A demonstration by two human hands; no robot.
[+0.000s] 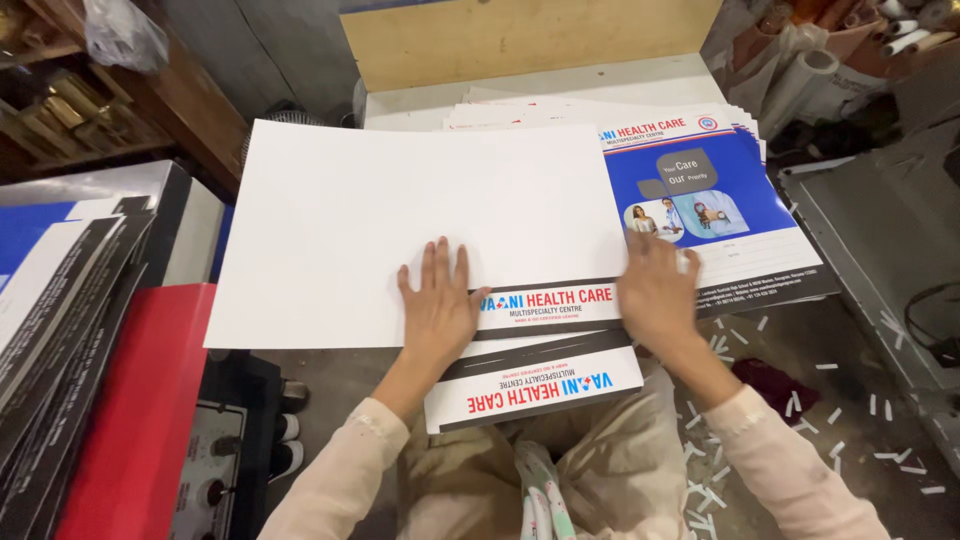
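Pressing white sheet (400,220) flat under left hand (437,305); right hand (655,295) at its edge.

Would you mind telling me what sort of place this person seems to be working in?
Probably a print or paper-finishing workshop. A stack of blue-and-white printed sheets lies fanned on the table, white paper offcut strips litter the grey floor, and pale paper rolls stand in the corner. Both hands press flat on the large white sheet.

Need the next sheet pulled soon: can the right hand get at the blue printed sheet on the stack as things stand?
Probably yes. The right hand already rests at the near edge of the blue printed sheet, whose right part lies uncovered; the white sheet covers only its left side.
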